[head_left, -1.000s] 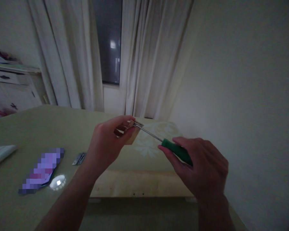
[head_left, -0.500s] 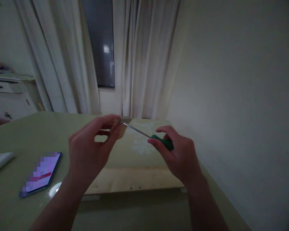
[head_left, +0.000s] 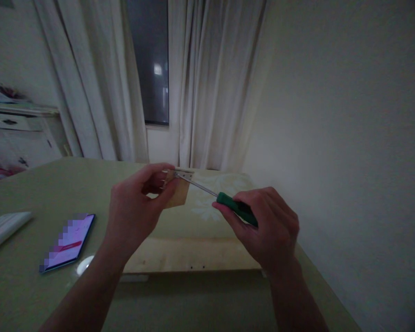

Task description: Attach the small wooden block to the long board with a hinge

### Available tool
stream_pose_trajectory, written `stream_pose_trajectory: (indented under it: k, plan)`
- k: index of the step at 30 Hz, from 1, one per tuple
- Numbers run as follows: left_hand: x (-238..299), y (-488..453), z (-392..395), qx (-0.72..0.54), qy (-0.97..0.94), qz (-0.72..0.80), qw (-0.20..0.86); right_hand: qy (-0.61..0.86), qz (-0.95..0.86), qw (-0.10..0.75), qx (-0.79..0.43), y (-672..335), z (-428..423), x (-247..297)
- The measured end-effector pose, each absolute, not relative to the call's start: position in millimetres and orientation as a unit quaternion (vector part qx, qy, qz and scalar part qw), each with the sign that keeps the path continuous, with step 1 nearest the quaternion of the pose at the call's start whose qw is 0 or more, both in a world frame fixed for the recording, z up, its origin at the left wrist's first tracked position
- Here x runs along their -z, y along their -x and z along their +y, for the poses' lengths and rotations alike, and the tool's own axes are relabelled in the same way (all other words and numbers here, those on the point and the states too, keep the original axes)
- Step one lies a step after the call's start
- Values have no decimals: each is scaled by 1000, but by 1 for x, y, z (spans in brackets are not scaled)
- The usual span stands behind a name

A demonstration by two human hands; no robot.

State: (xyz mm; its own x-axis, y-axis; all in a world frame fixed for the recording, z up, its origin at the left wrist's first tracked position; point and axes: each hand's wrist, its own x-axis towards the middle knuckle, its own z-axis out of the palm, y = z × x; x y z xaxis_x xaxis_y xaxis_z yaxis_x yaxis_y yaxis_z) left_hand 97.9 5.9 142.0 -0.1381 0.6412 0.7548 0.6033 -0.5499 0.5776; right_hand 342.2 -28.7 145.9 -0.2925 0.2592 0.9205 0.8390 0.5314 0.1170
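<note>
A person works with both hands over a green bench [head_left: 83, 186]. The left hand [head_left: 134, 210] is closed around a small block of light wood [head_left: 180, 196], pinching it between thumb and fingers, so that it is held up above the bench, in front of the body. A small metal plate [head_left: 187, 175] sits at the block's upper edge, partly covered by the fingers.

The right hand [head_left: 266, 226] is wrapped round the green handle of a screwdriver [head_left: 235, 207], thumb underneath and index finger along the top. The shaft slants up and to the left, its tip at the metal plate, close to the left hand's fingertips; whether the tip is seated in a screw is too small to tell.

Below the hands lies a pale wooden plank [head_left: 193, 253] with two small dark holes in its front face, a white support [head_left: 134, 278] showing under its left part. Behind it spreads a pale leaf pattern [head_left: 207, 210].

To the left, a phone [head_left: 71, 243] with a lit, partly blurred screen lies on the bench, and farther left a white object [head_left: 8, 229] is cut by the frame. Beyond stand a white cabinet [head_left: 19, 143] and long pale curtains [head_left: 221, 92] on either side of a dark window [head_left: 150, 64]
</note>
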Motion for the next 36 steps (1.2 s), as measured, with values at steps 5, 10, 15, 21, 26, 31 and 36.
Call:
stream_pose_trajectory:
  k: [5,10,15,21,26,31,36]
  plan:
    - [-137,-107,3,-556,-679,452,-158,482,-768,418,54,-339,-20,-143]
    - [-131,-108,17,-558,-681,471,-58,442,-764,381,274,-343,-24,-145]
    - [-132,-99,22,-529,-677,509,51,377,-764,401,337,-345,-20,-144]
    - [-127,-103,26,-544,-686,482,42,443,-753,453,179,-347,-13,-141]
    - [-120,-112,29,-557,-688,459,-76,491,-781,386,11,-348,-16,-145]
    - [-116,-108,37,-570,-669,476,35,403,-798,363,263,-346,-17,-144]
    - [-118,-104,37,-577,-660,481,0,500,-757,373,195,-339,-9,-135]
